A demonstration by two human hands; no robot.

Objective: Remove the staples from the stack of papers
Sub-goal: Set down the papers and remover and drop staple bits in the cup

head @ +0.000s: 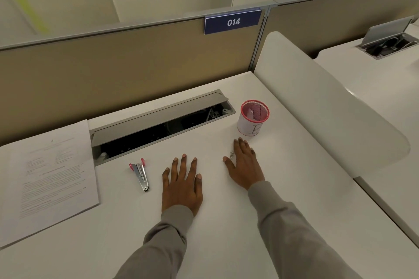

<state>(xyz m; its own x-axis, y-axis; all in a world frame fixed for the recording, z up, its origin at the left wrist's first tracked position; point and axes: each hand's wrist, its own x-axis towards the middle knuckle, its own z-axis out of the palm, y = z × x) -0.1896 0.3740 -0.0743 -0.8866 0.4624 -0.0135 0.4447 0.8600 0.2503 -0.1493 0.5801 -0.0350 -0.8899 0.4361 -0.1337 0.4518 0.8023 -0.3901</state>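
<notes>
- Now, the left hand (181, 186) and right hand (244, 165) lie flat on the desk (226, 215), fingers straight, holding nothing.
- The papers (52, 176) lie far left.
- The remover (141, 174) lies between the papers and the left hand, its long axis running near-to-far.
- The left hand is nearer both.
- Loose staples (231, 156) lie by the right thumb.

Both hands lie flat on the white tabletop (226, 222), fingers straight: the left hand (181, 184) near the middle, the right hand (246, 166) nearer the right edge. Loose staples (231, 155) lie just beside the right forefinger. A staple remover (141, 174) lies between the left hand and the papers (49, 176) at the left edge. A pink cup (251, 124) stands near the far edge, beside the open cable tray (158, 118).
</notes>
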